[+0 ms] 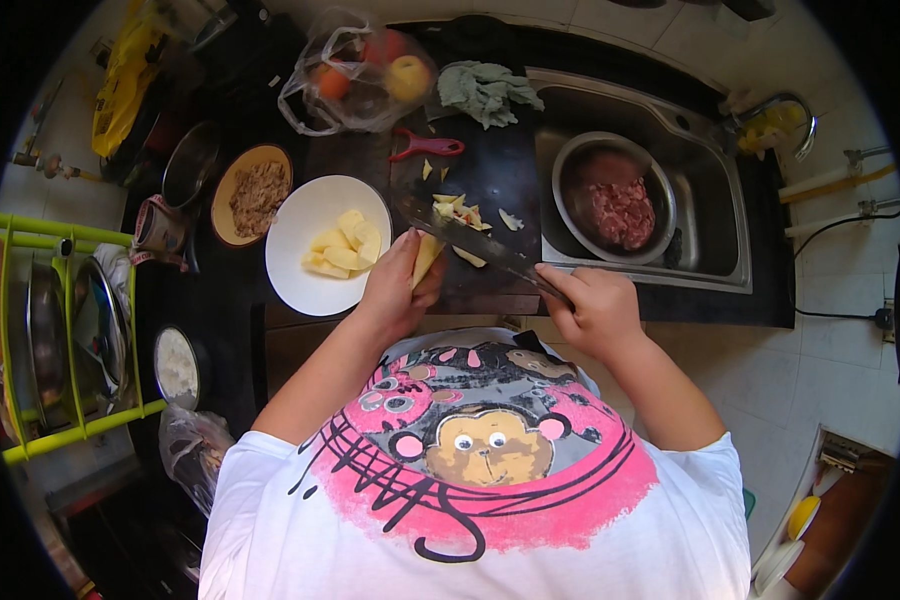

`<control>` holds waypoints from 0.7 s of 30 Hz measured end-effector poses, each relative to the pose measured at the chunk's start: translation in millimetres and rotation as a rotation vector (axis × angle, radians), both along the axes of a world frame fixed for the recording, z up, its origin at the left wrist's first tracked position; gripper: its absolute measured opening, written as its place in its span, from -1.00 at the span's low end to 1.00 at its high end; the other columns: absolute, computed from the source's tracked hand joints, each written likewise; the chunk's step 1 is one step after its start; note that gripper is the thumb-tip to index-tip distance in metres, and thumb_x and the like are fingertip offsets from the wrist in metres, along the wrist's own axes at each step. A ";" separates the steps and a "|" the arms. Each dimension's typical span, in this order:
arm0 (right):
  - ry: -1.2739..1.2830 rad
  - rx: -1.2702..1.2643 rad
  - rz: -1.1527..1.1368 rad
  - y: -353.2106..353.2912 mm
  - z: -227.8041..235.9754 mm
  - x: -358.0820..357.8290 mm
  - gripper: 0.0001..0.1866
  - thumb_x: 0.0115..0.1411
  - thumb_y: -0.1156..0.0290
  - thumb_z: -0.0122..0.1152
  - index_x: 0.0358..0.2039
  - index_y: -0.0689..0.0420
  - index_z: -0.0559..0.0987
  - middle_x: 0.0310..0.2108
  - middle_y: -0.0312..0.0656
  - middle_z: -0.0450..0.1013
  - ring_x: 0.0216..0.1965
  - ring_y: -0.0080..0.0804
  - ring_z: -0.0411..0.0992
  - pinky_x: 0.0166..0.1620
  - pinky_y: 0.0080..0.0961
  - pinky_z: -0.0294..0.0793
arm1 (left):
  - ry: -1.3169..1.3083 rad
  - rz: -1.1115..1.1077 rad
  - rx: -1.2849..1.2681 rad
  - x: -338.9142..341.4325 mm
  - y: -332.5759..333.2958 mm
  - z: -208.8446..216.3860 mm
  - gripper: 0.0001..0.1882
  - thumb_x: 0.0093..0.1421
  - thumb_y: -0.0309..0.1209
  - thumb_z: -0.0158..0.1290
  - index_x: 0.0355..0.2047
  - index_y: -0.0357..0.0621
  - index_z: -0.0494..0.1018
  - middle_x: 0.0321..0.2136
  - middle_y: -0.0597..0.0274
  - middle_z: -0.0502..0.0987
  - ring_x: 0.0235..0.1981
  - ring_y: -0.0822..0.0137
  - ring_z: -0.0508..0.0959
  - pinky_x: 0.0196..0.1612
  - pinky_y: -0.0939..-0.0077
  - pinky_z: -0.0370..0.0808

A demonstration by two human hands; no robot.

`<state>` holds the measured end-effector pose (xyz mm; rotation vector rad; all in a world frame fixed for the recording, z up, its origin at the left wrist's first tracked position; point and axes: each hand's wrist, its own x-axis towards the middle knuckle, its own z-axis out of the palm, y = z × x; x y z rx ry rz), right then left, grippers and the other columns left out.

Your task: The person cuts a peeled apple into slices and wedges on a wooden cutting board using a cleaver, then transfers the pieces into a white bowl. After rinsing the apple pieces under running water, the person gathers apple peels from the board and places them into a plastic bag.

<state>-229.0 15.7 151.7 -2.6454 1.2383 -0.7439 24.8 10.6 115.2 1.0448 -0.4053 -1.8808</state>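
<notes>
Fruit piece (427, 262), pale yellow, raised by the near edge of the dark worktop (513, 172), to the right of the white bowl (288, 270). Your left hand (396, 288) is closed around it, thumb on the upper side; your right hand (600, 308) is wrapped about the handle of the knife (488, 251). The two hands are apart, with the blade slanting between them, its far end just beside the fruit. Whether the edge touches the flesh cannot be told from this view.

For a sound cut, note that your left thumb lies close to the blade: draw the thumb and fingertips back behind the line of the edge. Use short, light strokes, turning the fruit to meet the knife and taking only a thin layer, so that little good flesh is lost. Resting the fruit on the worktop would give firmer support than cutting in the air. Let trimmings fall among the scraps (456, 211), well away from the cut pieces (342, 245) in the bowl.
</notes>
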 end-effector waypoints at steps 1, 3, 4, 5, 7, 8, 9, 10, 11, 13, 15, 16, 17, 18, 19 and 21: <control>-0.003 -0.020 0.015 1.3 2.1 1.3 -0.52 -0.32 0.39 0.28 -0.24 0.06 0.55 -0.71 -0.27 0.26 -0.67 -0.29 0.31 -0.60 -0.35 0.26 | -0.004 0.005 0.012 2.7 -1.6 -4.9 -0.82 0.27 -0.23 -0.21 -0.38 -0.01 0.28 -0.58 0.33 0.30 -0.75 0.55 0.10 -0.72 0.66 -0.02; -0.005 -0.070 0.068 3.1 7.9 5.5 -0.51 -0.34 0.39 0.27 -0.24 0.06 0.55 -0.71 -0.28 0.25 -0.68 -0.30 0.30 -0.61 -0.36 0.25 | 0.062 0.117 0.060 -3.9 2.4 -3.0 -0.81 0.25 -0.22 -0.17 -0.30 -0.05 0.31 -0.45 0.28 0.37 -0.56 0.49 0.30 -0.54 0.60 0.23; -0.004 -0.100 0.107 3.8 12.0 9.4 -0.50 -0.36 0.39 0.26 -0.24 0.06 0.55 -0.71 -0.28 0.24 -0.68 -0.32 0.29 -0.61 -0.37 0.24 | 0.132 0.226 0.088 -12.1 6.8 6.5 -0.76 0.23 -0.22 -0.12 -0.21 -0.10 0.33 -0.33 0.24 0.43 -0.38 0.43 0.47 -0.36 0.55 0.46; -0.003 -0.131 0.146 4.6 14.0 13.2 -0.49 -0.37 0.39 0.26 -0.24 0.07 0.55 -0.71 -0.29 0.23 -0.68 -0.33 0.28 -0.61 -0.38 0.23 | 0.096 0.041 -0.090 1.2 8.3 -22.8 -0.71 0.23 -0.17 -0.10 -0.16 -0.07 0.34 -0.25 0.22 0.43 -0.27 0.40 0.46 -0.19 0.53 0.43; 0.005 -0.151 0.185 7.2 17.3 21.3 -0.48 -0.39 0.38 0.25 -0.25 0.07 0.56 -0.70 -0.30 0.22 -0.67 -0.36 0.28 -0.62 -0.40 0.22 | 0.262 -0.099 -0.245 20.3 2.7 -40.7 -0.63 0.24 -0.11 -0.08 -0.06 -0.06 0.33 -0.18 0.22 0.43 -0.17 0.41 0.44 -0.07 0.58 0.41; 0.010 -0.161 0.203 8.3 18.4 23.5 -0.48 -0.40 0.38 0.25 -0.25 0.08 0.56 -0.69 -0.30 0.22 -0.67 -0.37 0.27 -0.62 -0.41 0.21 | -0.095 -0.094 -0.343 19.3 5.1 -44.5 -0.63 0.24 -0.11 -0.07 -0.08 -0.07 0.34 -0.19 0.22 0.43 -0.18 0.42 0.44 -0.09 0.59 0.41; 0.004 -0.162 0.208 9.2 15.2 24.2 -0.40 -0.45 0.38 0.25 -0.20 0.06 0.55 -0.67 -0.30 0.19 -0.67 -0.36 0.25 -0.60 -0.40 0.17 | -0.451 -0.087 -0.436 13.0 8.0 -40.2 -0.63 0.24 -0.11 -0.07 -0.09 -0.08 0.34 -0.20 0.23 0.43 -0.20 0.43 0.44 -0.11 0.60 0.42; 0.005 -0.163 0.199 10.1 14.5 24.9 -0.40 -0.44 0.38 0.25 -0.20 0.07 0.55 -0.67 -0.30 0.19 -0.67 -0.36 0.25 -0.60 -0.40 0.17 | -0.506 -0.069 -0.422 11.2 8.3 -36.0 -0.63 0.24 -0.10 -0.07 -0.09 -0.09 0.34 -0.21 0.23 0.43 -0.20 0.43 0.45 -0.12 0.60 0.42; 0.006 -0.165 0.191 11.0 14.0 25.5 -0.40 -0.44 0.38 0.25 -0.20 0.07 0.55 -0.67 -0.30 0.20 -0.67 -0.36 0.25 -0.60 -0.40 0.17 | -0.561 -0.052 -0.407 9.3 8.5 -31.8 -0.62 0.24 -0.10 -0.07 -0.10 -0.09 0.34 -0.22 0.23 0.43 -0.21 0.43 0.45 -0.13 0.60 0.42; 0.003 -0.164 0.187 11.5 13.6 25.9 -0.40 -0.44 0.39 0.24 -0.20 0.07 0.55 -0.67 -0.30 0.20 -0.67 -0.36 0.25 -0.60 -0.40 0.17 | -0.076 0.007 -0.167 11.5 9.1 -21.2 -0.61 0.24 -0.09 -0.09 -0.09 -0.10 0.33 -0.22 0.21 0.43 -0.21 0.42 0.45 -0.14 0.59 0.42; 0.005 -0.160 0.182 11.6 13.5 24.5 -0.41 -0.43 0.39 0.24 -0.20 0.07 0.55 -0.67 -0.30 0.21 -0.67 -0.36 0.25 -0.60 -0.40 0.18 | 0.410 0.062 0.076 14.7 9.5 -13.5 -0.60 0.25 -0.08 -0.11 -0.09 -0.10 0.32 -0.22 0.20 0.43 -0.20 0.40 0.46 -0.14 0.58 0.43; 0.004 -0.168 0.174 11.5 12.3 24.0 -0.41 -0.43 0.39 0.24 -0.20 0.07 0.55 -0.67 -0.30 0.21 -0.67 -0.35 0.26 -0.60 -0.40 0.18 | 0.653 0.088 0.200 16.5 9.6 -12.3 -0.60 0.25 -0.07 -0.12 -0.08 -0.11 0.32 -0.22 0.19 0.43 -0.20 0.39 0.46 -0.14 0.57 0.43; 0.002 -0.175 0.165 11.2 9.9 23.6 -0.41 -0.43 0.39 0.24 -0.20 0.07 0.55 -0.67 -0.30 0.22 -0.66 -0.35 0.26 -0.60 -0.40 0.18 | 0.253 -0.046 -0.106 19.7 10.2 -20.0 -0.58 0.25 -0.09 -0.13 -0.02 -0.11 0.27 -0.13 0.20 0.36 -0.11 0.36 0.39 -0.06 0.52 0.37; 0.002 -0.183 0.159 10.8 8.5 23.3 -0.41 -0.42 0.39 0.24 -0.20 0.07 0.55 -0.67 -0.30 0.22 -0.66 -0.35 0.26 -0.60 -0.39 0.18 | -0.154 -0.174 -0.404 24.7 11.9 -36.5 -0.54 0.25 -0.11 -0.14 0.04 -0.12 0.22 -0.03 0.21 0.29 -0.02 0.33 0.33 0.02 0.46 0.32; 0.020 -0.183 0.158 10.5 8.0 22.8 -0.44 -0.39 0.38 0.24 -0.21 0.07 0.55 -0.67 -0.30 0.23 -0.66 -0.36 0.27 -0.60 -0.40 0.20 | -0.196 -0.223 -0.528 28.9 13.6 -53.1 -0.52 0.25 -0.11 -0.16 0.08 -0.10 0.17 0.03 0.22 0.24 0.05 0.31 0.28 0.08 0.44 0.27; 0.058 -0.184 0.145 10.1 7.3 20.5 -0.51 -0.33 0.37 0.23 -0.23 0.07 0.54 -0.67 -0.30 0.24 -0.66 -0.37 0.29 -0.60 -0.40 0.22 | 0.101 -0.231 -0.603 35.5 14.1 -86.9 -0.49 0.27 -0.09 -0.22 0.14 -0.06 0.10 0.13 0.23 0.15 0.14 0.31 0.19 0.17 0.43 0.17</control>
